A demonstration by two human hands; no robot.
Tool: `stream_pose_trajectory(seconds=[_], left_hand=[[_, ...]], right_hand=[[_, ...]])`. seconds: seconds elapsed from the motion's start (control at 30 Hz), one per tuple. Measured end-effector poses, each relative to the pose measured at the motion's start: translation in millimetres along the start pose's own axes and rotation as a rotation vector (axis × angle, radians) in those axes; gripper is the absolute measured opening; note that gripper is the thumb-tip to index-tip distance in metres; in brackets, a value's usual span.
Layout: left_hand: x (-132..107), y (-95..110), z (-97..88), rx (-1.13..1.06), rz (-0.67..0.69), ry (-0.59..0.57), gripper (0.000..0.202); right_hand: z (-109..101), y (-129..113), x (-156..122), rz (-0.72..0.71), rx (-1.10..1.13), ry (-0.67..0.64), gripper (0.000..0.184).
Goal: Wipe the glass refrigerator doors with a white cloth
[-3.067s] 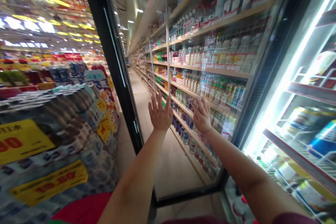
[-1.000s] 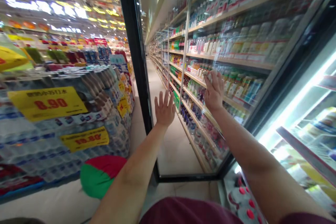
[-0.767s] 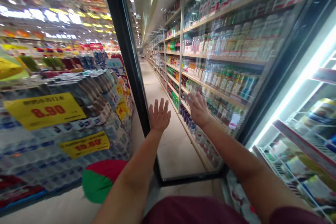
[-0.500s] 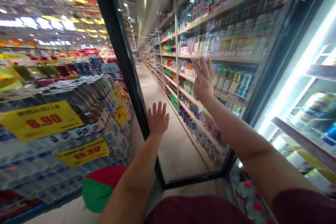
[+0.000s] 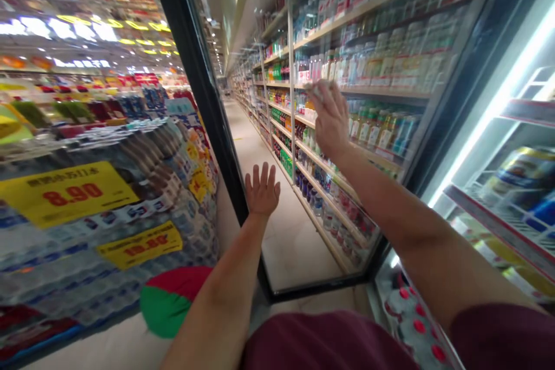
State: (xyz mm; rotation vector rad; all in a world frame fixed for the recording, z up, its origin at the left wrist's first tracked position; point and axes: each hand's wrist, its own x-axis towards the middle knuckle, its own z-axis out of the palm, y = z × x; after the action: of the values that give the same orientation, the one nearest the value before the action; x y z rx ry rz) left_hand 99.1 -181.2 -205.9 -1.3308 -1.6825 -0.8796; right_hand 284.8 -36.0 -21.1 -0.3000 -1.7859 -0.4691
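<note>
My left hand (image 5: 262, 189) lies flat with fingers spread against the glass pane (image 5: 299, 243) of a cooler door, beside its black frame (image 5: 212, 110). Higher up and to the right, my right hand (image 5: 330, 121) is at the same pane, its fingers close together and bent at the tips. Something small and pale shows at those blurred fingertips; what it is I cannot make out. The door stands swung out from the lit cooler. Through the glass, or mirrored in it, appear shelves of bottled drinks (image 5: 377, 127).
The lit cooler (image 5: 503, 225) with cans and bottles is at my right. Red-capped bottles (image 5: 418, 324) stand low inside it. Stacked packs (image 5: 143, 156) with yellow price signs (image 5: 69, 191) rise on the left. A red and green round thing (image 5: 167, 303) sits near my left forearm.
My right hand has shifted slightly left and up across the glass. My left hand keeps its place on the pane. The view has tilted a little.
</note>
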Motion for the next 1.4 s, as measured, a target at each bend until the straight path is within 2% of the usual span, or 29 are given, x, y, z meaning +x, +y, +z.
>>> stream_pose_trajectory(seconds=[0.07,0.13,0.17,0.23,0.3,0.33,0.4,0.47,0.53,0.57,0.63,0.7,0.77,0.8,0.87,0.97,1.03,1.13,1.2,1.27,1.33,1.4], left_hand=[[-1,1,-1.3,0.015,-0.003,-0.007,0.051],[-2,3,-3.0,0.039,0.001,0.006,0.050],[-2,4,-3.9,0.049,0.003,0.017,0.050],[-2,5,-5.6,0.056,0.006,0.032,0.050],[-3,7,-6.9,0.058,0.008,0.034,0.051],[-3,7,-7.4,0.061,0.007,0.032,0.051],[-3,8,-8.1,0.071,0.012,0.040,0.051],[-4,8,-8.5,0.081,0.024,0.048,0.051],[-5,9,-8.9,0.079,0.025,0.040,0.050],[-5,9,-9.1,0.072,0.019,0.030,0.050],[-6,10,-9.3,0.055,0.002,0.013,0.050],[-6,10,-9.3,0.046,0.003,0.015,0.051],[-6,9,-8.9,0.048,0.011,0.020,0.051],[-6,9,-8.5,0.053,0.014,0.023,0.051],[-7,8,-7.2,0.065,0.020,0.034,0.051],[-7,6,-4.5,0.078,0.052,0.078,0.051],[-7,4,-2.6,0.076,0.076,0.110,0.050],[-5,2,-0.8,0.077,0.097,0.128,0.050],[-4,1,-0.4,0.086,0.110,0.131,0.051],[-2,0,0.3,0.094,0.128,0.146,0.051],[-1,0,1.6,0.098,0.144,0.171,0.051],[-1,-1,3.5,0.094,0.139,0.173,0.051]], right_hand=[[0,1,3,0.085,-0.008,0.055,0.058],[6,-14,-21,0.052,0.004,0.025,0.055],[9,-25,-39,0.008,0.017,-0.007,0.052],[14,-44,-72,-0.181,0.055,-0.171,0.049],[12,-50,-86,-0.319,0.091,-0.292,0.048],[10,-47,-84,-0.327,0.092,-0.297,0.049],[3,-32,-63,-0.207,0.058,-0.198,0.051],[-1,-17,-40,-0.014,0.014,-0.057,0.054],[0,-14,-34,0.104,0.002,0.003,0.056],[2,-18,-41,0.115,0.007,-0.005,0.056],[9,-34,-72,0.052,0.030,-0.079,0.056],[14,-52,-109,-0.095,0.075,-0.211,0.052],[14,-59,-131,-0.245,0.139,-0.324,0.052],[13,-56,-133,-0.284,0.150,-0.349,0.052],[9,-43,-119,-0.249,0.114,-0.292,0.052],[7,-18,-88,-0.052,0.032,-0.063,0.049],[10,-14,-85,0.009,0.025,0.035,0.049],[18,-28,-119,-0.109,0.064,-0.019,0.050],[20,-40,-147,-0.280,0.112,-0.130,0.049],[18,-41,-158,-0.414,0.145,-0.220,0.048],[12,-30,-147,-0.397,0.124,-0.221,0.049],[7,-12,-123,-0.229,0.070,-0.126,0.050]])
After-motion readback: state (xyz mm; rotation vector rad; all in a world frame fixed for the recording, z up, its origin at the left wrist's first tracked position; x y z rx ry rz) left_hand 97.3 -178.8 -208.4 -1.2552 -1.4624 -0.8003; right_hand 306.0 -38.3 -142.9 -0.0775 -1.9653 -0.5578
